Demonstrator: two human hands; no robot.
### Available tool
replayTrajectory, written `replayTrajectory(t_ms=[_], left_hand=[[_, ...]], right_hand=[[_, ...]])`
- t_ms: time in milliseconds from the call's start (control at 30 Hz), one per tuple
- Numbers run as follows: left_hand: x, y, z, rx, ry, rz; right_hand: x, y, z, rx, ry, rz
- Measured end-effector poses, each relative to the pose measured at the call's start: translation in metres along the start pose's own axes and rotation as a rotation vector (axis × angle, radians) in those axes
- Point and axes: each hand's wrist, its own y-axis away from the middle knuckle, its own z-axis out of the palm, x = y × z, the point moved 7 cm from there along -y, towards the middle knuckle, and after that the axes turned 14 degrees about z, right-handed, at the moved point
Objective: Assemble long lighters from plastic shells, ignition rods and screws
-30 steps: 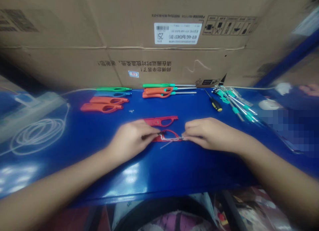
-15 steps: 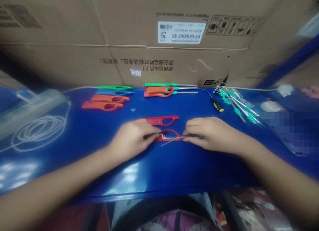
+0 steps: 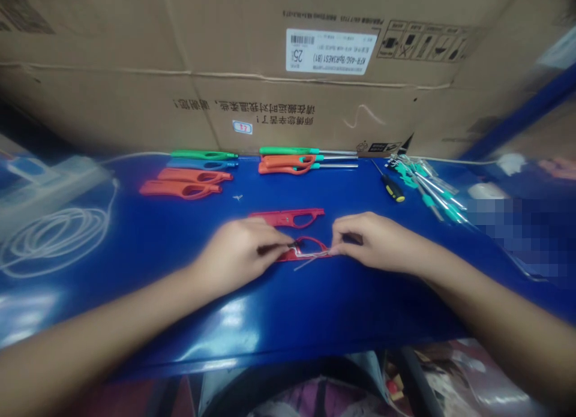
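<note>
Two red lighter shell halves lie on the blue table. The upper red shell half (image 3: 288, 217) is behind my hands; the lower red shell half (image 3: 288, 257) lies beneath my fingers. My left hand (image 3: 245, 249) is closed, pinching a small dark part (image 3: 292, 245) over the lower half's handle. Thin white wires (image 3: 310, 255) run from there along the shell to its right end. My right hand (image 3: 366, 240) pinches the wires at that end between thumb and forefinger. A loose thin strand (image 3: 305, 264) sticks out toward the front. The dark part's kind is hard to make out.
Orange shells (image 3: 182, 189), a blue and a green one lie at back left. Assembled lighters (image 3: 288, 164) are in the back middle. A screwdriver (image 3: 392, 188) and several metal lighter tubes (image 3: 432, 189) lie right. A cardboard box (image 3: 225, 45) stands behind; a coiled white cable (image 3: 58, 237) is left.
A thin silvery rod that showed between my right fingers is no longer visible there; those fingers now pinch the wires. My left hand stays nearly in place. The view has shifted slightly.
</note>
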Motion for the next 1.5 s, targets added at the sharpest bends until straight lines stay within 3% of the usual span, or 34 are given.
replayTrajectory(t_ms=[167, 333, 533, 600, 733, 867, 1033, 1300, 1500], left_hand=[[-0.002, 0.002, 0.002, 0.0, 0.013, -0.026], [0.0, 0.004, 0.002, 0.012, -0.007, -0.023], [0.003, 0.003, 0.002, -0.002, -0.024, 0.012], [0.002, 0.003, 0.002, 0.002, -0.021, 0.017], [0.003, 0.004, 0.001, 0.015, -0.017, 0.033], [0.005, 0.005, 0.002, 0.014, -0.033, 0.05], [0.005, 0.004, 0.003, 0.019, -0.04, 0.035], [0.008, 0.006, 0.002, 0.001, -0.099, 0.059], [0.03, 0.004, 0.006, -0.145, -0.366, 0.217]], right_hand=[[-0.005, -0.004, 0.001, -0.078, 0.051, 0.076], [-0.01, -0.006, 0.0, -0.112, 0.104, 0.057], [0.011, -0.008, 0.009, -0.308, -0.202, 0.218], [0.011, -0.008, 0.005, -0.253, -0.221, 0.164], [-0.008, 0.001, -0.002, -0.097, -0.134, -0.12], [-0.026, 0.013, 0.008, 0.002, 0.027, -0.288], [-0.033, 0.011, 0.021, 0.147, 0.192, -0.308], [-0.03, 0.009, 0.014, 0.187, -0.016, -0.279], [-0.033, 0.01, 0.015, 0.243, -0.056, -0.261]])
